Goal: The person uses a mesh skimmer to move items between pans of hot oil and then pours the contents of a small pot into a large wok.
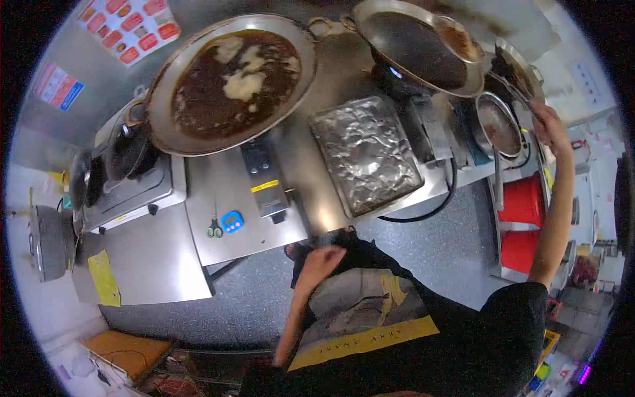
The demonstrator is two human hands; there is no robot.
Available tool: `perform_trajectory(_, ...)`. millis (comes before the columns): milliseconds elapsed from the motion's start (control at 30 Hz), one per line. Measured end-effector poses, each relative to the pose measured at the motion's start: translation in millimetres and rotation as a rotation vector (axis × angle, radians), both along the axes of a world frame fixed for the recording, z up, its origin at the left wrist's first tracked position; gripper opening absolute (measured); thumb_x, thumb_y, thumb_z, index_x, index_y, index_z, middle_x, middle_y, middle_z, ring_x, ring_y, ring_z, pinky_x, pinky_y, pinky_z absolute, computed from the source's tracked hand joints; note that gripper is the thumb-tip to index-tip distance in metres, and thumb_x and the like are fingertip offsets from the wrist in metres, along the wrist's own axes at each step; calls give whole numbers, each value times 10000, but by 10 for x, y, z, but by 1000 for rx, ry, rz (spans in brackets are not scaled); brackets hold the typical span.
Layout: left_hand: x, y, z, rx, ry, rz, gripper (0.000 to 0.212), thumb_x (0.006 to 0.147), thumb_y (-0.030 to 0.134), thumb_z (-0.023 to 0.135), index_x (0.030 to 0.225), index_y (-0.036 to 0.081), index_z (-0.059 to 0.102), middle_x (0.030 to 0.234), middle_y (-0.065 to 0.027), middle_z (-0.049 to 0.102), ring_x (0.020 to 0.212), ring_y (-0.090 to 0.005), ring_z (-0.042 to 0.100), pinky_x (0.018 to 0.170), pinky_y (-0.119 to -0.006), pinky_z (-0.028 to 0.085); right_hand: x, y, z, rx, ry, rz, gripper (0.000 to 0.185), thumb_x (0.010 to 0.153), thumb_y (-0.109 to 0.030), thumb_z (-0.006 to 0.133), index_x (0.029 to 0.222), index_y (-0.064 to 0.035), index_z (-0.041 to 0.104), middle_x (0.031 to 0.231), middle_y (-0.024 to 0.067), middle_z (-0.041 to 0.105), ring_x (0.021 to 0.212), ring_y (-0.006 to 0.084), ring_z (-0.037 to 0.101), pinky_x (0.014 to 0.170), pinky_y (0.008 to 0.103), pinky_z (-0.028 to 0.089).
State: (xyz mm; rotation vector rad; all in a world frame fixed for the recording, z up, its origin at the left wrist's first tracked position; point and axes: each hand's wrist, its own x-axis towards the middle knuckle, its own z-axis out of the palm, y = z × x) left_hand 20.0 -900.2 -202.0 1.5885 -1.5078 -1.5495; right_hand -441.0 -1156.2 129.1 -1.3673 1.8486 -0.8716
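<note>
My right hand (pixel 549 126) grips the long metal handle of a skimmer (pixel 456 37) at the far right. Its round head, with something brown in it, is over the near-right side of a wok (pixel 377 22) of dark liquid. Below this hand is a steel saucepan (pixel 478 119) with brown residue inside. My left hand (pixel 323 263) hangs in front of my body by the table edge, fingers curled; nothing shows in it, but its palm is hidden. Before me, a large wok (pixel 161 106) holds brown liquid with pale foamy patches.
A foil-covered tray (pixel 367 154) lies on the steel table (pixel 317 198). Green-handled scissors (pixel 214 229) and a blue timer (pixel 232 222) are left of a burner control (pixel 265 183). A gas stove (pixel 144 191) stands left. Red containers (pixel 521 201) and a black hose (pixel 449 191) are right.
</note>
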Motion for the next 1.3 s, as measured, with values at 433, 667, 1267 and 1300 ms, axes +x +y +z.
perform_trajectory(433, -977, -1259, -1083, 315, 838, 609, 453, 870, 306, 497, 1107, -37, 320, 884, -221, 604, 771, -271, 621, 671, -323, 504, -2338, -40, -1709, -132, 1294, -127, 278, 830, -161, 397, 1084, -109, 500, 884, 212, 584, 813, 366, 581, 670, 471, 470)
perform_trajectory(667, -931, -1232, -585, 337, 521, 564, 433, 853, 412, 491, 959, -7, 515, 800, -138, 620, 703, -209, 615, 615, -283, 486, -2494, 45, -2618, 102, 1365, -116, 251, 832, -156, 390, 1020, -88, 541, 849, 209, 602, 824, 361, 591, 697, 451, 477)
perform_trajectory(1267, 1671, 1742, -1851, 153, -462, 492, 342, 758, 365, 603, 792, 26, 579, 703, -228, 597, 748, -365, 601, 669, -408, 461, 2683, -470, -580, -650, 961, 368, 256, 814, -77, 416, 1042, -2, 504, 823, 252, 568, 746, 407, 553, 650, 462, 447)
perform_trajectory(1300, 1766, 1841, -1941, 139, -454, 503, 342, 758, 365, 603, 792, 26, 579, 703, -228, 597, 748, -365, 601, 669, -408, 461, 2917, -637, -760, -841, 950, 477, 272, 790, -69, 416, 1043, -23, 506, 741, 227, 578, 708, 404, 564, 623, 468, 453)
